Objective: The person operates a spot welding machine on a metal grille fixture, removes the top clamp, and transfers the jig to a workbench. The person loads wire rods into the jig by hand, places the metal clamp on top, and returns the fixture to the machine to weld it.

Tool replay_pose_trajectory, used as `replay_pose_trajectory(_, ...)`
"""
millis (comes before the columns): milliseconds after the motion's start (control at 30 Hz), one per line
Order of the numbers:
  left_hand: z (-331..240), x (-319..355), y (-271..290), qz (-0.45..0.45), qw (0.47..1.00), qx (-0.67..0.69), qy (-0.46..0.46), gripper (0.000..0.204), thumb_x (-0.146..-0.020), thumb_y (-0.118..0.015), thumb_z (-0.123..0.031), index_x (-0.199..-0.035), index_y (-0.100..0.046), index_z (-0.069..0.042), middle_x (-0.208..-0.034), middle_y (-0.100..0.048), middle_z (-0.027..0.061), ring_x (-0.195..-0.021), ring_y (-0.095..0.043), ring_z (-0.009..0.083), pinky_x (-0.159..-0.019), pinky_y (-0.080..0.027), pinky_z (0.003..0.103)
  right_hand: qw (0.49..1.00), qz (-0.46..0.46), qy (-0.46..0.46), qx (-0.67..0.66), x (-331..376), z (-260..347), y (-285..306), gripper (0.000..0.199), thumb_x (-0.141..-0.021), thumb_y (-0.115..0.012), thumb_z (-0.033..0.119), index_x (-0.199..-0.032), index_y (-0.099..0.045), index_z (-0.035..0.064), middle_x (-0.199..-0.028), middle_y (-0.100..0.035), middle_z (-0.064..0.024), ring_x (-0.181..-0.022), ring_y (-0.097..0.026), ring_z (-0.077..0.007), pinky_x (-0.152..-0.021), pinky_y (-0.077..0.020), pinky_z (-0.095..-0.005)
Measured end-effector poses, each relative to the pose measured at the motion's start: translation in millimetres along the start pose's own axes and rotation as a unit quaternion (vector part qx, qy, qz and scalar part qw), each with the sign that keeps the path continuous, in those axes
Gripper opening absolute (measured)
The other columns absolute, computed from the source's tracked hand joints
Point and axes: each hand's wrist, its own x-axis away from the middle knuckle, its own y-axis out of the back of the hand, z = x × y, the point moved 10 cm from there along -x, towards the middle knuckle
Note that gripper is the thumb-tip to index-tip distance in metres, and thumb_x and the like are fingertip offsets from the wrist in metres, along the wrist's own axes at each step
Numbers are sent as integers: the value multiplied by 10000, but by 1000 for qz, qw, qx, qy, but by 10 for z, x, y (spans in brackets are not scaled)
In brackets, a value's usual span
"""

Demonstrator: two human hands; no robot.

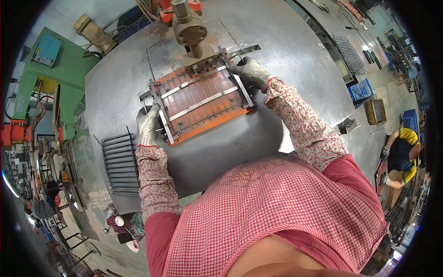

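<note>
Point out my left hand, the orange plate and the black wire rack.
Left hand (147, 125): head view, back of the gloved hand.
Orange plate (213, 122): head view, bare near edge.
Black wire rack (121, 162): head view, middle of its bars.

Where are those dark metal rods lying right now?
In the head view, the dark metal rods lie near the left edge of the metal table, just left of the floral left sleeve and below-left of the left hand.

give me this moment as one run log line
left hand: gripping orange-based rectangular metal fixture, left side; right hand: gripping right side; grey metal rods: across fixture; black metal rods: fixture's left
</note>
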Motion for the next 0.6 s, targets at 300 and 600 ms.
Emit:
replay_pose_trajectory(300,320,188,-248,22,958,282,53,220,-873,-683,-270,-861,-588,-72,-532,-448,-34,-396,-399,98,-368,-347,282,999,28,-13,-26,209,38,141,494,-789,-731,337,-1069,-605,-51,-915,-658,-146,-766,-624,-204,-714,-511,-358)
replay_pose_trajectory(600,476,377,-506,-24,885,452,106,336,-878,-641,-410,-897,-540,-89,-781,-534,66,-681,-529,204,-596,-451,367,962,-152,209,84,-165,562,445,831,-724,-728,546,-1278,-518,-36,-1242,-587,-250,-1156,-573,-366,-969,-457,-397)
